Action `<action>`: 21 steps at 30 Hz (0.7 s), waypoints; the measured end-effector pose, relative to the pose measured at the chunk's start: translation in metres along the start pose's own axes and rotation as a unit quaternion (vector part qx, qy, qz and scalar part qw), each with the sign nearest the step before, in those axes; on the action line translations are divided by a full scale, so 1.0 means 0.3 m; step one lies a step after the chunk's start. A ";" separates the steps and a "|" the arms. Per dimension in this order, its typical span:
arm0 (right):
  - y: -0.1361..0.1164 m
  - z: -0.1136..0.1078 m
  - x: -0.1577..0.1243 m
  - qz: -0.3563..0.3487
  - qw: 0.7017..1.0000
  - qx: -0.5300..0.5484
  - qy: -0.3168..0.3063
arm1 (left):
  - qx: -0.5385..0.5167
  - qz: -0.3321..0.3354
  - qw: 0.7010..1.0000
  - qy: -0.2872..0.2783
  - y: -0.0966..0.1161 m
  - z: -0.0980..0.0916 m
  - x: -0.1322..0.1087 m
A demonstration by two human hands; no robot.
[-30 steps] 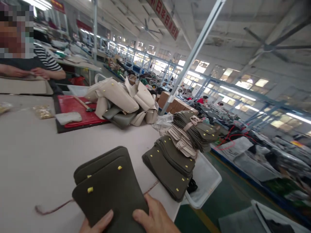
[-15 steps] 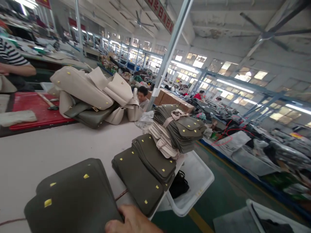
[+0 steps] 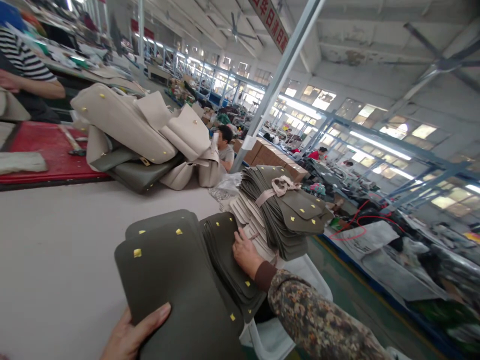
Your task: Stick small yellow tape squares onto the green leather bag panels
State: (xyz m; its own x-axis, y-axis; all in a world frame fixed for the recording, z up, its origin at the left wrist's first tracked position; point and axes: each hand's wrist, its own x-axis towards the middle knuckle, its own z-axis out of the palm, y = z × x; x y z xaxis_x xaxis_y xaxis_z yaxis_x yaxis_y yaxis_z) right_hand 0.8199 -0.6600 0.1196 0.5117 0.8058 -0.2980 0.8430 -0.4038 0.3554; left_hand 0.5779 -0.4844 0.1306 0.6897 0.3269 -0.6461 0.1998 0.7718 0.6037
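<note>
My left hand (image 3: pixel 137 332) grips the near edge of a few dark olive bag panels (image 3: pixel 176 280), thumb on top and fingers hidden beneath. Yellow marks dot their corners. To the right lies a second pile of olive panels (image 3: pixel 221 235), partly covered by the held ones. My right hand (image 3: pixel 248 254), in a camouflage sleeve with a brown cuff, has its fingers closed at this pile's right edge. How many panels it pinches I cannot tell. Just beyond stand cream panels (image 3: pixel 249 220) and a tied bundle of olive flaps (image 3: pixel 279 215).
Cream and olive bags (image 3: pixel 127 130) are heaped at the table's back, beside a red board (image 3: pixel 45 155) with a hammer (image 3: pixel 73 142). A white bin (image 3: pixel 318 282) stands below the right edge. A metal post (image 3: pixel 279 80) rises behind. Other people sit farther off.
The left panels have moved right and away, now overlapping the second pile. My left hand has come into view holding them. My right hand has moved from the panels' near edge to the second pile.
</note>
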 end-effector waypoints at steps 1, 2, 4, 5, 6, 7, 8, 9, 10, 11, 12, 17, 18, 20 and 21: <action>0.004 0.009 0.009 0.001 1.000 -0.002 -0.002 | -0.005 0.000 1.000 -0.016 0.004 0.020 0.014; 0.008 0.017 0.016 0.001 1.000 -0.003 -0.004 | -0.009 -0.002 1.000 -0.028 0.007 0.038 0.030; 0.017 0.031 0.024 -0.001 1.000 0.000 -0.004 | -0.018 -0.007 0.999 -0.042 0.010 0.077 0.063; 0.024 0.038 0.026 -0.003 1.000 0.002 -0.004 | -0.022 -0.009 0.999 -0.047 0.010 0.097 0.079; 0.032 0.044 0.027 -0.005 1.000 0.003 -0.004 | -0.027 -0.009 0.998 -0.053 0.008 0.118 0.094; 0.042 0.050 0.027 -0.008 1.000 0.005 -0.006 | -0.032 -0.006 0.998 -0.058 0.004 0.141 0.108; 0.055 0.053 0.026 -0.013 1.000 0.006 -0.006 | -0.036 -0.002 0.997 -0.064 -0.002 0.165 0.121; 0.069 0.056 0.023 -0.018 1.000 0.007 -0.004 | -0.040 0.002 0.997 -0.070 -0.010 0.191 0.134; 0.084 0.056 0.019 -0.025 1.000 0.010 -0.001 | -0.043 0.004 0.996 -0.078 -0.020 0.218 0.147; 0.100 0.054 0.013 -0.033 0.999 0.013 0.004 | -0.047 0.008 0.995 -0.086 -0.032 0.246 0.162; 0.115 0.051 0.008 -0.041 0.999 0.017 0.012 | -0.050 0.013 0.994 -0.093 -0.046 0.274 0.178; 0.179 0.042 -0.010 -0.070 0.995 0.042 0.051 | -0.051 0.042 0.992 -0.105 -0.133 0.372 0.295; 0.190 0.045 -0.011 -0.071 0.995 0.043 0.051 | -0.050 0.043 0.993 -0.094 -0.152 0.379 0.320; 0.214 0.052 -0.012 -0.077 0.995 0.041 0.045 | -0.040 0.054 0.995 -0.071 -0.190 0.384 0.363; 0.225 0.056 -0.012 -0.082 0.995 0.038 0.042 | -0.031 0.066 0.995 -0.067 -0.208 0.386 0.379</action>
State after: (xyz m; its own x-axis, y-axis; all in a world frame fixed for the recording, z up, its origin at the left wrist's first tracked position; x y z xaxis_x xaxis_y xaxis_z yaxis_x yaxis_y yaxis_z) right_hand 0.8777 -0.6974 0.1299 0.3534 0.8956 -0.2703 0.9257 -0.2931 0.2392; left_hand 0.7244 -0.5586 0.0735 0.7941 0.3553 -0.4932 0.0614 0.7603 0.6466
